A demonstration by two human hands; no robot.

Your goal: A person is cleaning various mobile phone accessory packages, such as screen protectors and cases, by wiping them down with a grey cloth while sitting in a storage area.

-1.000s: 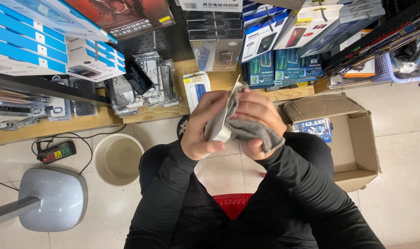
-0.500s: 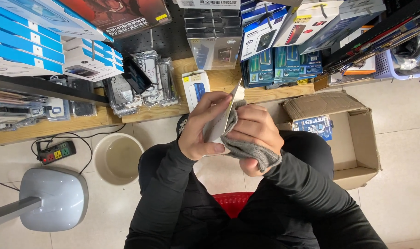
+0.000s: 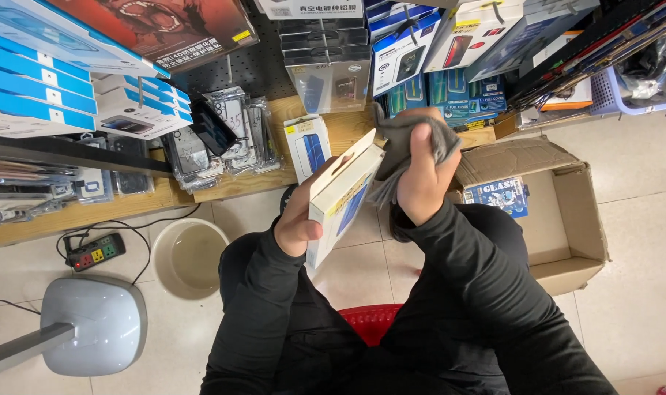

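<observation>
The left hand (image 3: 303, 219) grasped a flat white-and-blue box (image 3: 341, 197), tilted upright above the lap. The right hand (image 3: 420, 179) was clenched on a grey cloth (image 3: 399, 143) pressed against the box's far side. A cardboard carton (image 3: 567, 219) stood open on the floor at the right, holding a blue packet (image 3: 501, 196). A cream bucket (image 3: 190, 256) sat left, near a power strip (image 3: 95, 252). Packaged goods crowded the wooden shelf (image 3: 340, 128) ahead.

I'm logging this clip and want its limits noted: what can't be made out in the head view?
- Front face of the white box: tilted edge-on, partly behind the left hand.
- Right hand fingertips: wrapped in the grey cloth.
- Cardboard carton contents: mostly hidden by its flaps.
- Red stool: covered by the person's legs.
</observation>
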